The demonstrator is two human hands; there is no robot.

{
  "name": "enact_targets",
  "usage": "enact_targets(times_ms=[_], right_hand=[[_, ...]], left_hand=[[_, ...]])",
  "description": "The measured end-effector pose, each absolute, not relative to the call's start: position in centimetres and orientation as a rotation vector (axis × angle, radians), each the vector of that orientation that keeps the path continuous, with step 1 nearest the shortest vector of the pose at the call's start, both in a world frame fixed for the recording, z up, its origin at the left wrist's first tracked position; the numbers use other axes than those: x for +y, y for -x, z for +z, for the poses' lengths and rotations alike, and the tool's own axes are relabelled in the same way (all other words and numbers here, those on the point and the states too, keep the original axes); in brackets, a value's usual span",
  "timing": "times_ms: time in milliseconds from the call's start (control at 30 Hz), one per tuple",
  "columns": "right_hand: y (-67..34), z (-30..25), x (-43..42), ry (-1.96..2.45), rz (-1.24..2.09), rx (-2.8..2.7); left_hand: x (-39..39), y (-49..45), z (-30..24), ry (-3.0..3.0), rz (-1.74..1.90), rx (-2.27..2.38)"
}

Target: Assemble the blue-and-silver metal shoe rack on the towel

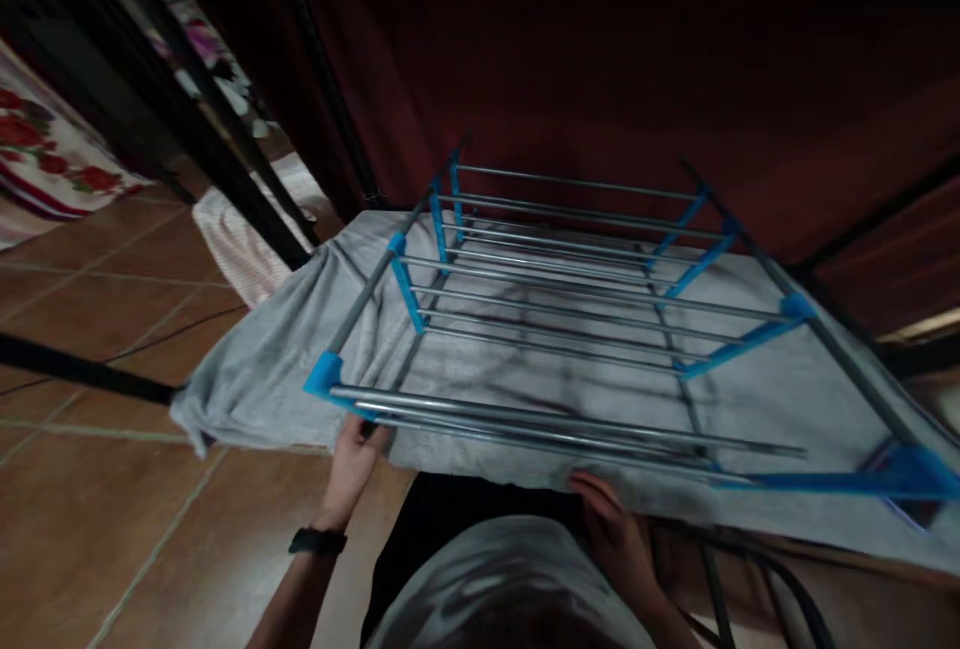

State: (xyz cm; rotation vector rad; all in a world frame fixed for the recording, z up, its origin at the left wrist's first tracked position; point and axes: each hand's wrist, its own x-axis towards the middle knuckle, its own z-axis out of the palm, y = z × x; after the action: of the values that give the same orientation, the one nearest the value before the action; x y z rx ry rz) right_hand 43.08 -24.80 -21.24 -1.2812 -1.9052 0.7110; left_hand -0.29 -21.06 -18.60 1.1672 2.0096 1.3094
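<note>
A folding drying rack (pixel 570 329) with grey metal rods and blue plastic joints stands before me, seen from above. A grey cloth (pixel 270 359) lies spread over a lower tier under the rods and hangs off the left side. My left hand (pixel 352 464), with a black watch on the wrist, is closed on the near edge of the cloth by the blue front-left corner joint. My right hand (pixel 611 519) grips the near hem of the same cloth further right, fingers curled under it.
Brown tiled floor (pixel 97 489) runs left and near. A dark red wall (pixel 600 69) stands behind the rack. Black metal bars (pixel 202 129) slant at upper left, with a white patterned cloth (pixel 240 239) and a floral fabric (pixel 45 159) beyond. Dark cables (pixel 750 579) lie at lower right.
</note>
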Motion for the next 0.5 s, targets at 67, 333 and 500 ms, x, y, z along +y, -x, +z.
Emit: enact_targets(times_ms=[67,333,500], right_hand=[[-40.7,-20.7,-23.4,1.117,0.625,-2.085],[-37.2,-18.7,-20.1,1.104,0.359,-2.488],[-34.1,-18.4,-18.8,1.298,0.396,-2.585]], left_hand=[[-20.4,0.9,-18.3,-1.193,1.223,2.027],[-18.8,1.9,-17.0,-1.212,0.812,2.265],[-18.7,1.4,-16.1,-1.201,0.745,2.29]])
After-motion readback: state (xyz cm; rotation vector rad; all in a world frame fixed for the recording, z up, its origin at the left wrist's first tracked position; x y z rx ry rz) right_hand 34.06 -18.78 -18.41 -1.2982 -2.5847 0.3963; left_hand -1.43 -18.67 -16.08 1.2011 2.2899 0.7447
